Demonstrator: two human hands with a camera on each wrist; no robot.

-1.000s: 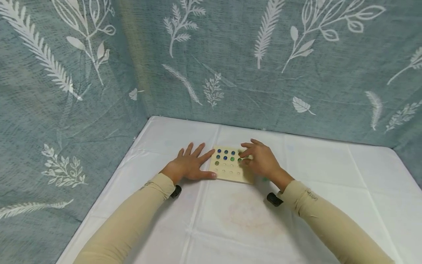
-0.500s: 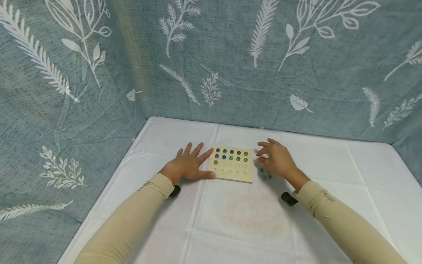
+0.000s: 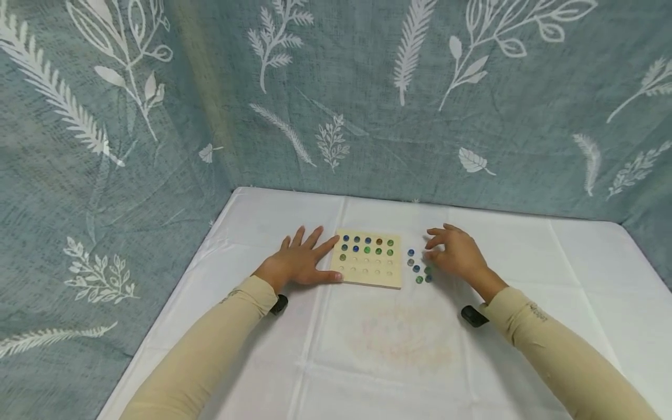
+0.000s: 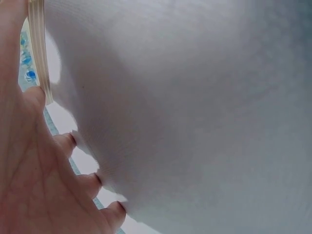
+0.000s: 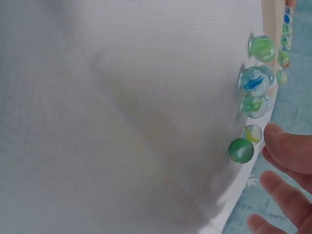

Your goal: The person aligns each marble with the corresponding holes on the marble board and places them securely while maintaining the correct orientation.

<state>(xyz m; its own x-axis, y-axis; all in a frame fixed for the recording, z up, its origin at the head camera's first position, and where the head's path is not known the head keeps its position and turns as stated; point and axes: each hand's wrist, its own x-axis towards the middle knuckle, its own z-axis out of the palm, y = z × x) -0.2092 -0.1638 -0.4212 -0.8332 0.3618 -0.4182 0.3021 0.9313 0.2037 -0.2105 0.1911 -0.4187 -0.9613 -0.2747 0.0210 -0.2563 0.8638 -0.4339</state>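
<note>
A pale wooden board point(image 3: 367, 280) with rows of round hollows lies on the white-covered table. Glass marbles fill its two far rows, and one green marble point(image 3: 343, 256) sits at the left of the third row. Spread flat, my left hand point(image 3: 299, 265) touches the board's left edge with thumb and index finger. My right hand point(image 3: 455, 252) is over the table, right of several loose marbles point(image 3: 416, 269). In the right wrist view, its thumb and fingers are slightly bent beside a green marble point(image 5: 241, 150) and a clear yellow-streaked marble point(image 5: 252, 133), with nothing visibly held.
A white cloth point(image 3: 399, 344) covers the table, with creases and a faint reddish stain in front of the board. Blue-green curtains point(image 3: 367, 116) with white leaf prints hang behind and to the left of the table.
My right hand has moved right, from above the board to beside the loose marbles, uncovering the right end of the filled rows. The left hand keeps its place on the board's edge.
</note>
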